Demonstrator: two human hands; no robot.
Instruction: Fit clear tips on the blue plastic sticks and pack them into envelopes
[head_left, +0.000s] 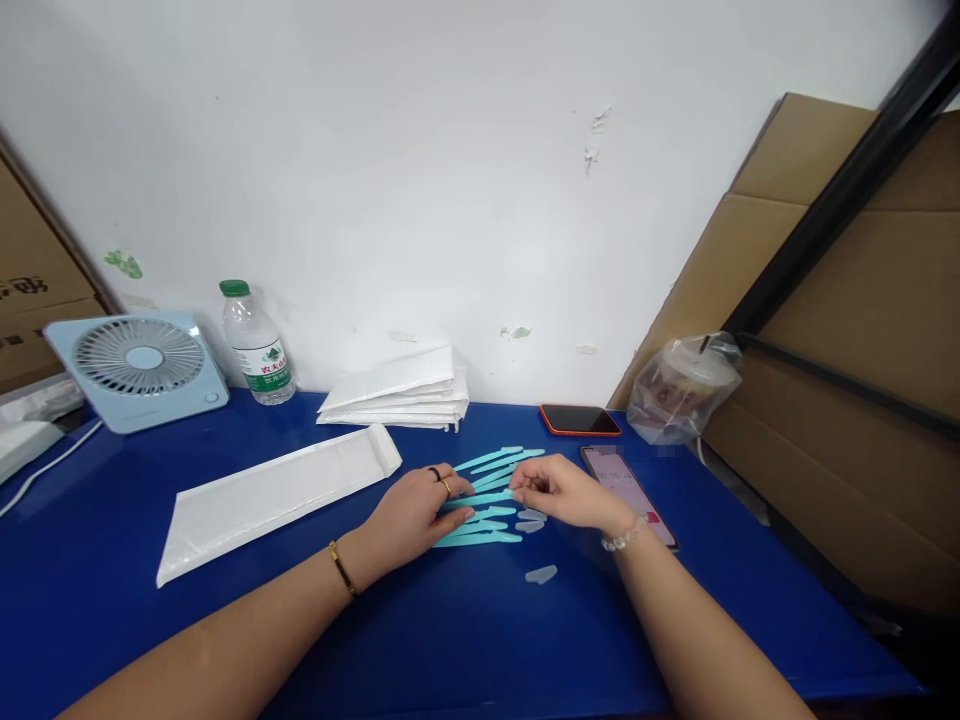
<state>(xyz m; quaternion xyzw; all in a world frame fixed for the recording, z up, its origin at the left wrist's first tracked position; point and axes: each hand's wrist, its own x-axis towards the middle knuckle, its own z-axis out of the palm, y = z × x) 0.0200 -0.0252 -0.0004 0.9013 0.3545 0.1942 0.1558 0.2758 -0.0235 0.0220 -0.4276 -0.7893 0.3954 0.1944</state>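
Left hand [409, 515] curled over teal sticks [491, 539] | right hand [564, 490]: fingertips together at a stick's end; from here I can't tell whether either grips | sticks on tabletop [465, 640], between hands | clear pieces [541, 575] just beside | packet [277, 500] left, stack [390, 385] behind | phones [581, 420] right | fan [142, 360], bottle [262, 350], cup [679, 385] near wall [450, 180]

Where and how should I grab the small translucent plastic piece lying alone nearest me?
Probably pinch the small translucent plastic piece across its long edges near the middle, coming from above with your right hand: it lies flat, elongated, apart from the similar pieces.
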